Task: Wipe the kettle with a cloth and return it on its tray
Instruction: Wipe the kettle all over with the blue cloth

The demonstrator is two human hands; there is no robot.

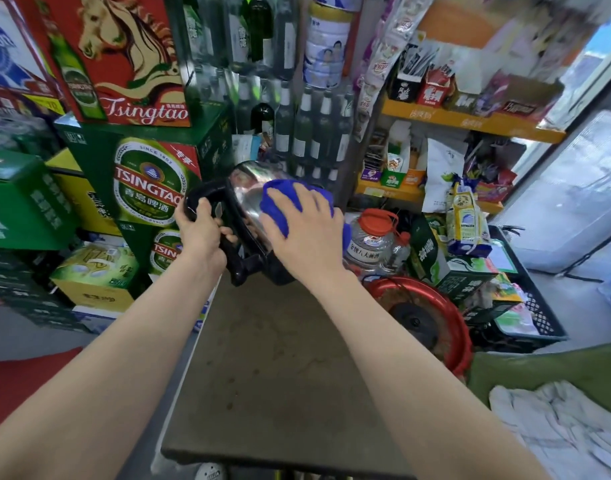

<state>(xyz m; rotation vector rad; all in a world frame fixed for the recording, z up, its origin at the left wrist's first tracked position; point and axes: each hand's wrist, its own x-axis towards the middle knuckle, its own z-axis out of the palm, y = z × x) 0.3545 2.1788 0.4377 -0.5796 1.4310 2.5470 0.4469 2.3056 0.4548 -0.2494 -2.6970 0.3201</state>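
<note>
A shiny steel kettle (245, 188) with a black handle and black lid end is tipped on its side above the far end of a grey table (279, 368). My left hand (201, 233) grips the black handle. My right hand (305, 230) presses a blue cloth (278, 199) flat against the kettle's steel side. To the right, lower down, a red round tray (453, 317) holds the kettle's black base (414, 322).
Stacked green and red beer cartons (148, 181) stand at the left. Bottles (314, 129) and snack shelves (470, 123) fill the back. A clear jug with a red cap (375, 237) and a black crate (536, 313) sit right of the table. White cloths (556, 420) lie at lower right.
</note>
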